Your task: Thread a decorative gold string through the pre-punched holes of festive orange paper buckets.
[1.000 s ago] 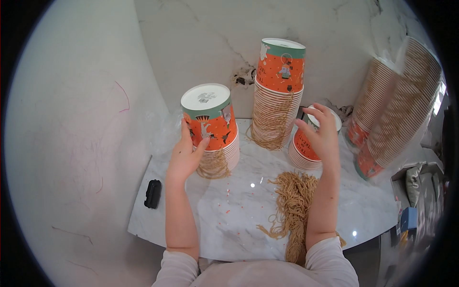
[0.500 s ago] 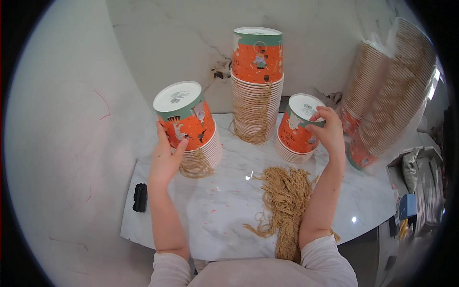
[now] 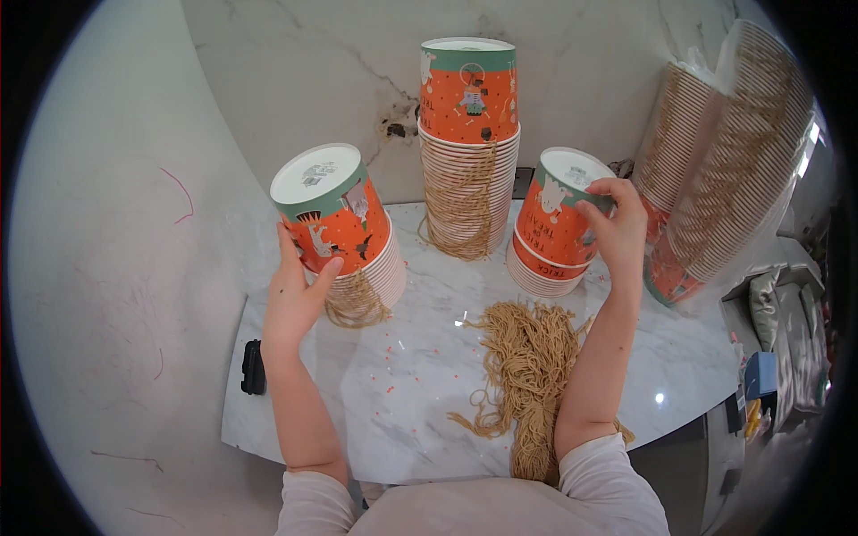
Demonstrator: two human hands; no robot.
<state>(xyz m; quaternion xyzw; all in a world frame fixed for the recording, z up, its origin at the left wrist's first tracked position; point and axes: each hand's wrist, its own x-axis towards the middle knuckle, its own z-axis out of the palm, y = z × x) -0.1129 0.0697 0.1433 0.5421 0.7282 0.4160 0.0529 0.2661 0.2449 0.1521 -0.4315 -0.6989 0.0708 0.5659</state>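
My left hand is wrapped round the lower front of an upside-down orange paper bucket with a green band. It tops a short nested stack of buckets, with tan cords hanging below its rim. On the right, my right hand pinches the base edge of another upturned orange bucket. That bucket is partly raised, so the orange side of the bucket beneath shows below its rim. My right fingertips are partly hidden behind the base.
A tall stack of nested buckets with cords stands at the back. Tan cords lie in a heap by my right forearm. Plastic-wrapped bucket stacks lean at the right. A small black object rests near the marble table's left edge.
My right hand has lifted the top bucket on the right stack slightly, uncovering part of the one below. My left hand keeps its hold. The whole view has shifted a little.
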